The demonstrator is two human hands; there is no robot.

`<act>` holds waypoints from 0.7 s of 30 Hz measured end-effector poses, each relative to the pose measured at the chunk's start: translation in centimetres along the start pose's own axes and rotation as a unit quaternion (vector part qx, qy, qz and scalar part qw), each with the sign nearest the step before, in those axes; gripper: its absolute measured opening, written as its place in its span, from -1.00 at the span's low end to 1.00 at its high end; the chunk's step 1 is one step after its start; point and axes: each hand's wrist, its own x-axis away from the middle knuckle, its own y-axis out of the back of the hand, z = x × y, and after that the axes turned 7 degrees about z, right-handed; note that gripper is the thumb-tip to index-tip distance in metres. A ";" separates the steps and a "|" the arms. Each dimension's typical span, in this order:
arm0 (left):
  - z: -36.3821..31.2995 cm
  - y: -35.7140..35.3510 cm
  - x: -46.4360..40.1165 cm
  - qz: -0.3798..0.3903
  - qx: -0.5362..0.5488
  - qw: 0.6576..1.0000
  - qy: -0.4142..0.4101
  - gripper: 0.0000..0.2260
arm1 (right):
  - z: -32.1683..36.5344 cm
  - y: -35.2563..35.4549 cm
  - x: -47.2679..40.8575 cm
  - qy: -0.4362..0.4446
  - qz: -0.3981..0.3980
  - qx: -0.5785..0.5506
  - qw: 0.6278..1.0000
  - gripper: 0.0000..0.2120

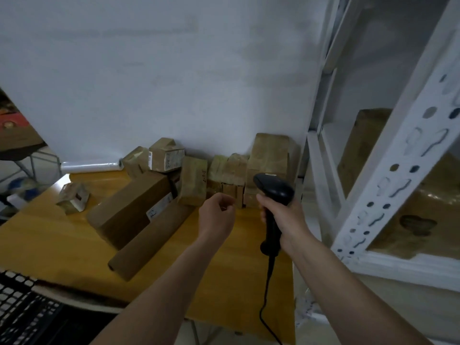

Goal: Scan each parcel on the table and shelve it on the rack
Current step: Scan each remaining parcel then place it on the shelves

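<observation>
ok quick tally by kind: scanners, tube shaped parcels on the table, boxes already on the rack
scanner: 1
tube parcel: 1
boxes on the rack: 2
total: 4

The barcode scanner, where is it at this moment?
In the head view, the barcode scanner is right of centre, gripped by the right hand above the wooden table, just in front of the stacked parcels beside the white rack.
</observation>
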 end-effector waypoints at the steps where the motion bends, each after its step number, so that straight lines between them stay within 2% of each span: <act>1: 0.2 -0.3 -0.8 0.001 0.000 1.000 0.005 -0.86 | 0.0 -0.2 -0.8 -0.003 -0.007 -0.009 1.000 -0.85; 3: 0.5 -1.1 -2.1 0.007 -0.005 1.000 0.015 -0.87 | 0.0 -0.6 -2.3 -0.009 -0.026 -0.025 0.999 -0.83; 7: 0.7 -2.8 -5.2 0.031 -0.016 0.999 0.038 -0.73 | 0.0 -0.5 -4.7 -0.012 -0.082 -0.052 0.995 -0.84; 10: 0.3 -4.2 -7.8 0.055 -0.005 0.997 0.048 -0.65 | -0.5 0.2 -6.3 -0.001 -0.145 -0.071 0.987 -0.70; 13: -0.4 -6.1 -10.2 0.070 0.007 0.995 0.069 -0.46 | -1.5 0.2 -7.8 -0.003 -0.206 -0.072 0.976 -0.56; 16: -0.5 -7.8 -12.5 0.076 -0.006 0.995 0.061 -0.26 | -1.9 -0.9 -9.8 -0.018 -0.239 -0.079 0.968 -0.54; 21: 0.5 -9.4 -16.0 0.108 -0.007 0.992 0.058 -0.09 | -0.8 -1.4 -14.4 0.001 -0.289 -0.086 0.954 -0.54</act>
